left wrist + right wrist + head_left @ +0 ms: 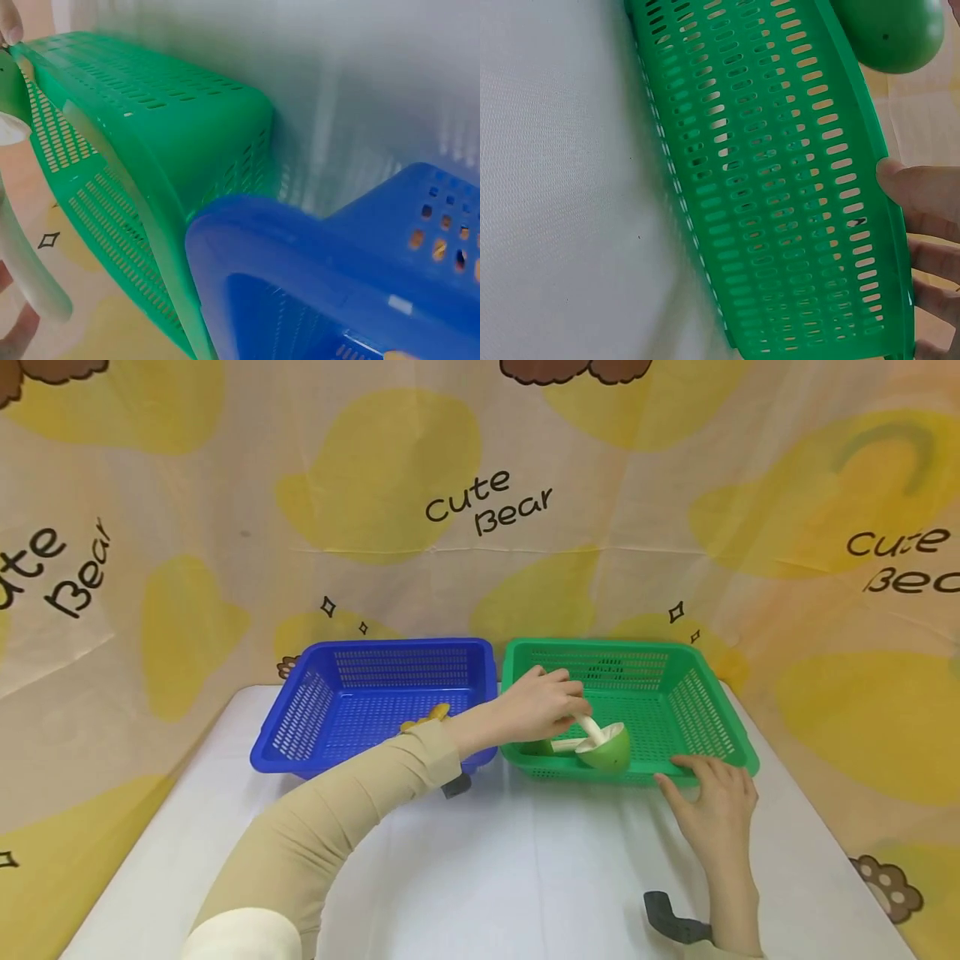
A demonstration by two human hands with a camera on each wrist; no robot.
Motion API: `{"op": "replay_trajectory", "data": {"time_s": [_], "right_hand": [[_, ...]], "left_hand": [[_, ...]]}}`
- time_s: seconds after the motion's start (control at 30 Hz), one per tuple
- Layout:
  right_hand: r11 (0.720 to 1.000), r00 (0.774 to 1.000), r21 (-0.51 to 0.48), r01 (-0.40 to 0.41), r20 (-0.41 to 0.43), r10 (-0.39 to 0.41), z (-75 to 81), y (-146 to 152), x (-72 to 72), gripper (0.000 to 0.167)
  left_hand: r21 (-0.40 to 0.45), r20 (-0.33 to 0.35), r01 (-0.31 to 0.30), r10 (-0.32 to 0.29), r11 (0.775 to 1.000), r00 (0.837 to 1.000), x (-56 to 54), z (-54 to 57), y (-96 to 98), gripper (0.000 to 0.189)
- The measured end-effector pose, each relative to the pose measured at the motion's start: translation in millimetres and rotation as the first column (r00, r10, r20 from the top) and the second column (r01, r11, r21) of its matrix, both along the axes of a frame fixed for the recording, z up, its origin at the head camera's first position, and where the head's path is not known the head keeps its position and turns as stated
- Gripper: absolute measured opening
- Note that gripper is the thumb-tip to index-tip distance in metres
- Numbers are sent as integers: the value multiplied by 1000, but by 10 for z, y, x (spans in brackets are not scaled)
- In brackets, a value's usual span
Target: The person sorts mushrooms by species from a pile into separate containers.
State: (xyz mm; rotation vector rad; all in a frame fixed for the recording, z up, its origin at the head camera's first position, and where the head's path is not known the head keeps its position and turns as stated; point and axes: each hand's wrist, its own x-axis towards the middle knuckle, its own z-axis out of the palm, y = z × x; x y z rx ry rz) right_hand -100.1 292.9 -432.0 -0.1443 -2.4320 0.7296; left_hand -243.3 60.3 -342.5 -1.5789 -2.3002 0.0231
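Note:
My left hand (546, 702) reaches across to the green basket (675, 710) and pinches the white stem of a toy mushroom (609, 750). The mushroom's green cap hangs downward, overlapping the basket's front rim in the head view. In the left wrist view the pale stem (34, 277) shows at the left edge, with fingertips around its end. Another green piece with a white stem (564, 745) lies inside the basket, partly hidden behind my left hand. My right hand (716, 802) holds the basket's front rim near its right corner, thumb (892, 176) on the outside and fingers behind.
A blue basket (300, 714) stands directly left of the green one, with yellow-brown pieces (438, 713) inside, partly covered by my left forearm. White cloth (510, 877) covers the table. A patterned curtain (390, 485) rises behind. A black mount (675, 920) sits at my right wrist.

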Motion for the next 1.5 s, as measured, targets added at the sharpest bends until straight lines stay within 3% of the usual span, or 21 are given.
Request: {"op": "replay_trajectory", "data": {"time_s": [0.1,0.33,0.73,0.97,1.23,1.33,1.5], "right_hand": [[1000,1000,1,1,11,-1,10,-3,1,29],[1000,999,7,8,39,-8,11,0,20,30],[1000,1000,8,4,29,-5,22,-1,14,31],[1000,1000,7,6,24,-6,14,13,4,31],[1000,1000,7,2,21,-2,26,2,6,31],[1000,1000,2,0,20,0,23,0,3,31],[1000,1000,4,3,21,-3,22,2,11,31]], "left_hand": [[-65,63,-52,56,997,996,-59,2,83,21],[-169,202,-115,148,979,968,-212,-50,247,21],[-294,259,-226,305,929,917,-411,-275,383,22],[-300,262,-259,340,918,903,-411,-349,394,21],[-313,312,-263,361,913,879,-402,-397,347,25],[-329,309,-259,363,908,879,-386,-387,320,30],[-332,246,-254,343,908,907,-351,-374,284,32]]}}
